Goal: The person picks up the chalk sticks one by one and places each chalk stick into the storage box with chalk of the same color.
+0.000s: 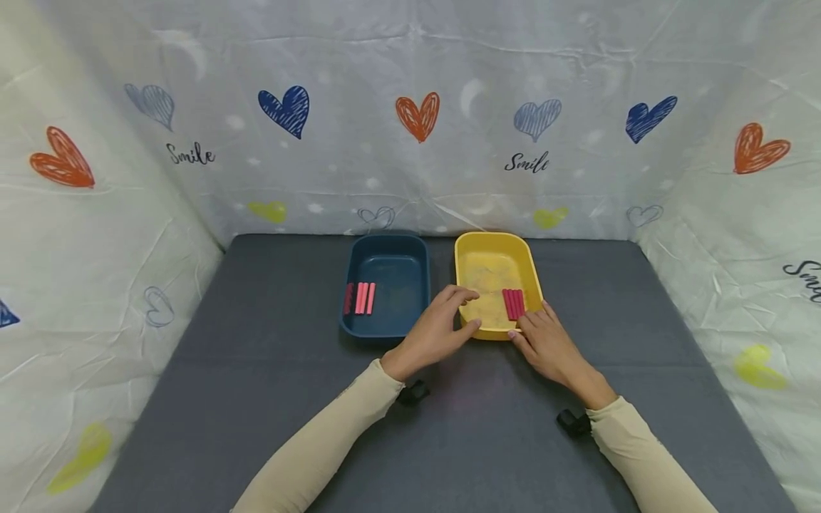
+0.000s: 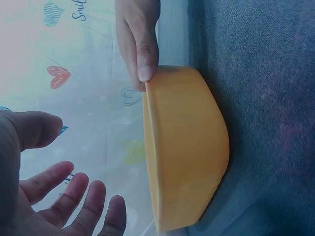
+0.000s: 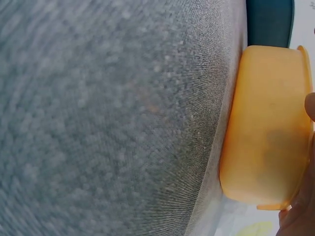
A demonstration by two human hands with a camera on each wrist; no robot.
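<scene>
In the head view, a yellow tray (image 1: pixel 490 246) stands on the dark table, with several magenta sticks (image 1: pixel 514 305) side by side at its right front. My right hand (image 1: pixel 550 347) grips the tray's front right rim, thumb outside and fingers over the edge; the left wrist view shows this thumb (image 2: pixel 146 64) on the rim. Over the front left of the tray hovers my left hand (image 1: pixel 439 329), fingers spread and loosely bent, holding nothing. A dark blue tray (image 1: pixel 404 296) sits to the left, with pink sticks (image 1: pixel 365 298) and dark maroon sticks (image 1: pixel 349 298) along its left side.
Both trays stand near the back edge of the grey table (image 1: pixel 276 320), with a narrow gap between them. A white curtain (image 1: pixel 359 164) printed with hearts encloses the back and sides. Dark wrist devices (image 1: pixel 573 423) are worn below both hands.
</scene>
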